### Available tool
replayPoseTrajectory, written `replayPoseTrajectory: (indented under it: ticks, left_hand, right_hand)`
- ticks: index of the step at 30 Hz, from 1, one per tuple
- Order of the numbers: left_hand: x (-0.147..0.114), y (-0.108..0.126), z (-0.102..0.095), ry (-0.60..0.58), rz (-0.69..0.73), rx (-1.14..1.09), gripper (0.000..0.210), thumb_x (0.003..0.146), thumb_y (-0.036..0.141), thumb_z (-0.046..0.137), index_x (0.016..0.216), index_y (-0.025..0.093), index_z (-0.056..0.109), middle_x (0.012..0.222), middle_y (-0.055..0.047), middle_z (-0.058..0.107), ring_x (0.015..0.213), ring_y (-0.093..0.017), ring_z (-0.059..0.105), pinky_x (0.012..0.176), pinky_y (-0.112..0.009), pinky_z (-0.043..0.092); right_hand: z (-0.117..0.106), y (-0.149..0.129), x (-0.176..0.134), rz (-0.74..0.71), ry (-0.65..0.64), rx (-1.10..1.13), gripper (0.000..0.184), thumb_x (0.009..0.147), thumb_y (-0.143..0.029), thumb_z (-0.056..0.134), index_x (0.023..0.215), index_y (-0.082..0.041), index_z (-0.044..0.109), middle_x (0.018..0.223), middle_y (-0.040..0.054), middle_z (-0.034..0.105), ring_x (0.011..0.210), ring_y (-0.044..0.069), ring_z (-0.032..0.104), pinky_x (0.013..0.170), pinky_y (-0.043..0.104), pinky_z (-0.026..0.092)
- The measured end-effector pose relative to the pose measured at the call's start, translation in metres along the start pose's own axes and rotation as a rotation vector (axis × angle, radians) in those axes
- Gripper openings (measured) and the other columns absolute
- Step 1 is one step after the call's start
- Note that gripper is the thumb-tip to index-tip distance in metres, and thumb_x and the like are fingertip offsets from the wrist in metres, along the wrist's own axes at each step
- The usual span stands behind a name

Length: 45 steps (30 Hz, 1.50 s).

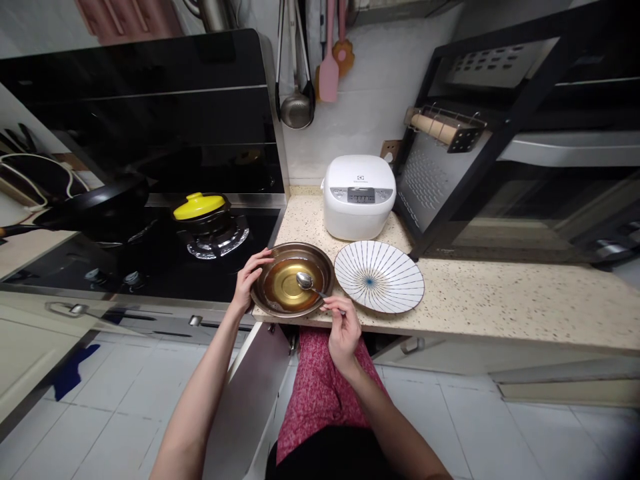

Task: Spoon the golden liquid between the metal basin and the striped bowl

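Observation:
A wide metal basin [262, 302] sits at the counter's front edge, with amber liquid [289, 283] in its bottom. My left hand [247, 279] grips the basin's left rim, its fingers laid over the edge. Between the fingers and thumb of my right hand [345, 327] is the handle of a metal spoon [305, 281]. The spoon's bowl is over the liquid near the basin's middle; whether it touches the liquid I cannot tell. Just right of the basin lies a white plate [395, 277] with dark radiating lines.
Behind the plate stands a white rice cooker [359, 200]. On the left, a black gas stove [165, 267] carries a pot with a yellow lid [199, 207] and a dark wok [95, 203]. An oven [550, 207] fills the right. Below the basin, a cabinet door [255, 393] hangs open.

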<state>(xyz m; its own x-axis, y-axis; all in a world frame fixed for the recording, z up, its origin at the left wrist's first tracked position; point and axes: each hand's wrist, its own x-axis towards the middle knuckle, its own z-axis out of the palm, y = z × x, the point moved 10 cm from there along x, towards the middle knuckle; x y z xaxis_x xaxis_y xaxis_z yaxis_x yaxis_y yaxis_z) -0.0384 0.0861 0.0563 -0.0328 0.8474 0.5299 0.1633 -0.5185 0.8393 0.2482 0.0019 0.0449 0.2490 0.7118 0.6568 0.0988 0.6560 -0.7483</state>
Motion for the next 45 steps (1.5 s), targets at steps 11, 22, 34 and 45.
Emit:
replayPoseTrajectory:
  ticks: [11,22,34,45]
  left_hand:
    - [0.001,0.004,0.001,0.015,-0.014,-0.019,0.033,0.095,0.04,0.061,0.109,0.02,0.082,0.144,-0.012,0.067,0.148,-0.037,0.049,0.13,-0.058,0.028]
    - [0.001,-0.001,0.0,0.004,-0.009,-0.01,0.033,0.096,0.04,0.061,0.111,0.021,0.082,0.145,-0.012,0.066,0.149,-0.037,0.049,0.13,-0.058,0.027]
    - [0.001,-0.001,0.0,0.008,-0.022,-0.008,0.032,0.095,0.039,0.061,0.11,0.021,0.082,0.145,-0.011,0.066,0.149,-0.037,0.048,0.13,-0.058,0.026]
    - [0.001,0.0,0.0,0.011,-0.024,-0.014,0.034,0.095,0.043,0.062,0.109,0.02,0.082,0.144,-0.012,0.066,0.149,-0.038,0.048,0.131,-0.058,0.026]
  right_hand:
    - [-0.017,-0.013,0.005,-0.031,0.091,0.011,0.019,0.106,-0.021,0.05,0.094,-0.023,0.064,0.094,0.0033,0.072,0.085,0.017,0.07,0.076,0.034,0.061]
    - [-0.052,-0.032,0.021,-0.076,0.21,-0.021,0.019,0.106,-0.02,0.049,0.096,-0.022,0.065,0.096,0.0054,0.07,0.089,0.019,0.07,0.074,0.036,0.063]
    - [-0.061,-0.057,0.04,-0.354,0.104,-0.303,0.018,0.103,-0.011,0.051,0.104,-0.021,0.066,0.094,0.0059,0.072,0.091,0.02,0.071,0.078,0.035,0.06]
    - [-0.042,-0.065,0.03,-0.601,-0.094,-0.371,0.027,0.098,-0.005,0.055,0.113,-0.022,0.069,0.093,0.0067,0.076,0.085,0.021,0.072,0.071,0.036,0.058]
